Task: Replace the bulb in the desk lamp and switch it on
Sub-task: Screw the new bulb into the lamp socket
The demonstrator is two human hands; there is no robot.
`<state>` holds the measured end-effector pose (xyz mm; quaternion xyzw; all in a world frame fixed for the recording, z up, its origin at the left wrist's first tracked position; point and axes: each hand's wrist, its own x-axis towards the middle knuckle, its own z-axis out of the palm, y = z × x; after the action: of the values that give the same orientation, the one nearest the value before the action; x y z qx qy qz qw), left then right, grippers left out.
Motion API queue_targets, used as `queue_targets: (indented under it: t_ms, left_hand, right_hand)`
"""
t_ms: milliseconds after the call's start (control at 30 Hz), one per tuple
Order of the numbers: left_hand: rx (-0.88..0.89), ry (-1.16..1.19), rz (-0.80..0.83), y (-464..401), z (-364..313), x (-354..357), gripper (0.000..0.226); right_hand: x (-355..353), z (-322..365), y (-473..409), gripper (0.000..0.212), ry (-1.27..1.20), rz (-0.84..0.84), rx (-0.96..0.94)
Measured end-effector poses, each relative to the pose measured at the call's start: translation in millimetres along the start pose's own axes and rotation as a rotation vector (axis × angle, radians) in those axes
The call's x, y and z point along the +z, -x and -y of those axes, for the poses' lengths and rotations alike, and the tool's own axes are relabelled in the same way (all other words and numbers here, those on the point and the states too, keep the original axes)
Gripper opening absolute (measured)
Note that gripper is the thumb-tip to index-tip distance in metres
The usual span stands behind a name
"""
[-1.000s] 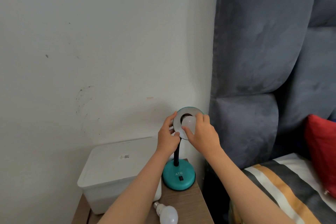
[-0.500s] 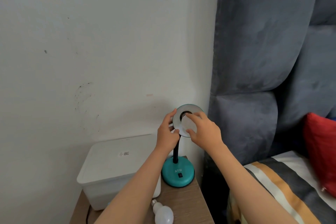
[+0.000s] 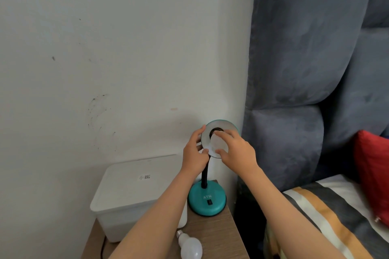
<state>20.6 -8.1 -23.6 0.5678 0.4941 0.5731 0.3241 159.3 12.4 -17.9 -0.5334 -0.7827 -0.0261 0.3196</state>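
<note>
Left hand [image 3: 194,151] is gripping the lamp shade [image 3: 220,139] rim, right hand [image 3: 235,151] is pinching the bulb [image 3: 219,143] at the socket. Light, fragile, slippery: fingertips around its widest part. Spare bulb [image 3: 190,247] is lying at the nightstand [image 3: 214,237] front edge.

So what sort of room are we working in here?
Most likely a bedroom: a padded grey-blue fabric headboard stands beside a bed with striped bedding and a red cushion, and the teal gooseneck desk lamp sits on a small wooden bedside table.

Teal lamp base [image 3: 207,201], white bulb [image 3: 190,246], red pillow [image 3: 371,172], grey-orange-white striped bedding [image 3: 328,208]
</note>
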Motion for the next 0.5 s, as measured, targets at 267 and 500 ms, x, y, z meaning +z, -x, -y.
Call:
queue_targets:
  t_ms: [267, 500]
  left_hand:
    - [0.008, -0.016, -0.005, -0.8, -1.9, -0.8, 0.066]
    - [-0.006, -0.038, 0.004, -0.1, -6.2, -0.8, 0.062]
  right_hand:
    - [5.3, 5.9, 1.4, 0.055, -0.162, -0.081, 0.144]
    - [1.3, 1.1, 1.3, 0.055, -0.203, -0.063, 0.126]
